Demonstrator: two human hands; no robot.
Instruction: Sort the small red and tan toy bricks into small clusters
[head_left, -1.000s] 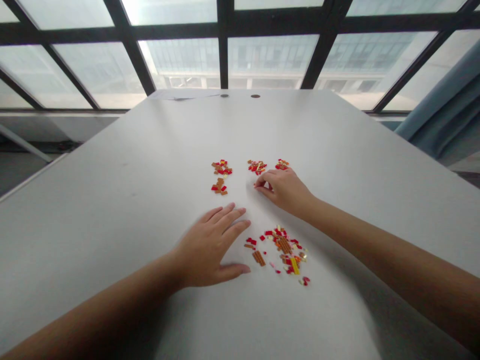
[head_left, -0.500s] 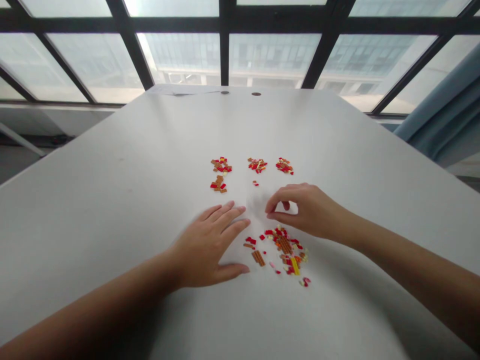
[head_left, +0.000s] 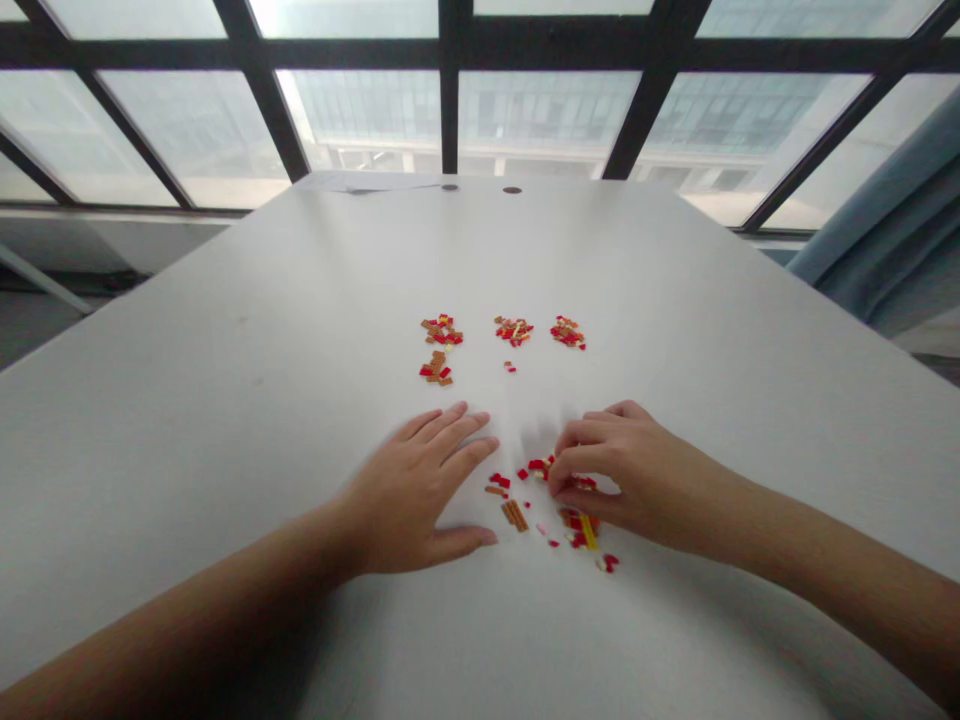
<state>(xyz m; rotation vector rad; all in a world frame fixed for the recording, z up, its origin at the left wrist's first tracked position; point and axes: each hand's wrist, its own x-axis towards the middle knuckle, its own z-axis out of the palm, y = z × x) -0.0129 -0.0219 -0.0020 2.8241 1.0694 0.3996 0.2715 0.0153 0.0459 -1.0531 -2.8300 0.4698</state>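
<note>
My left hand (head_left: pixel 427 490) lies palm down with its fingers spread, just left of the loose pile. The pile (head_left: pixel 586 532) of small red, brown, orange, yellow and pale building bricks is partly covered by my right hand (head_left: pixel 619 465). Thumb and fingertips of that hand come together over the pile; whatever is between them is hidden. A ribbed brown brick (head_left: pixel 514 515) lies between the two hands, with a few red bricks (head_left: pixel 499 482) above it. A long yellow brick (head_left: pixel 589 532) shows below my right hand.
Farther out on the white table (head_left: pixel 225 420) are small brick heaps: one at left (head_left: pixel 442 330), a brown and red one (head_left: pixel 436 369) below it, one in the middle (head_left: pixel 514 331) and one at right (head_left: pixel 568 332). A blue curtain (head_left: pixel 900 220) hangs beside the table.
My right hand has come down and slightly right, from above the pile onto it, and now covers the ribbed brown bricks there. My left hand has stayed in place.
</note>
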